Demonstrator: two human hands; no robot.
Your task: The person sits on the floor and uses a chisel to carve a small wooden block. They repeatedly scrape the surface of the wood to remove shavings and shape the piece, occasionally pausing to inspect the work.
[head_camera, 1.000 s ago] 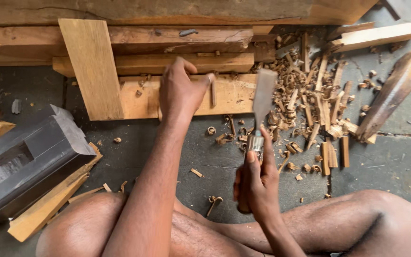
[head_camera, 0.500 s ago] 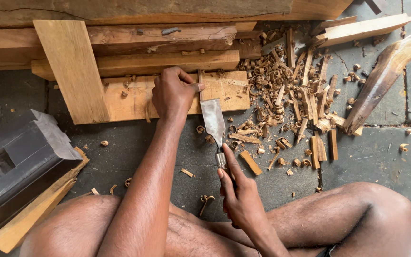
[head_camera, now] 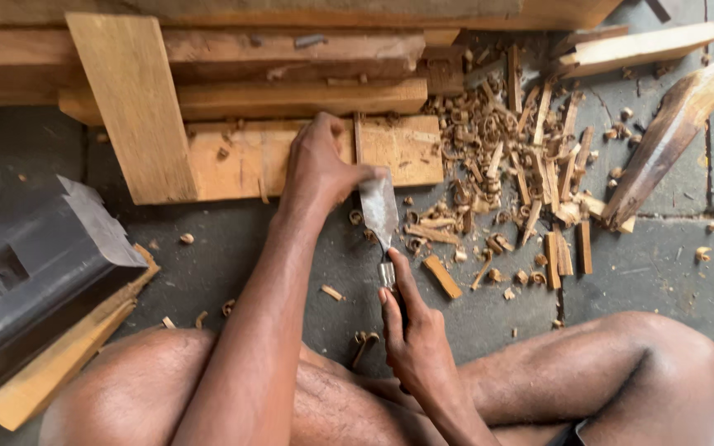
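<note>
a wide chisel was gripped at its handle by the right hand, fingers curled shut around it, forefinger stretched along the metal collar. the blade was steadied near its tip by the left hand, thumb against the steel, remaining fingers folded onto a pale wooden block. the block was laid on the dark floor, wood shavings scattered just beside it.
</note>
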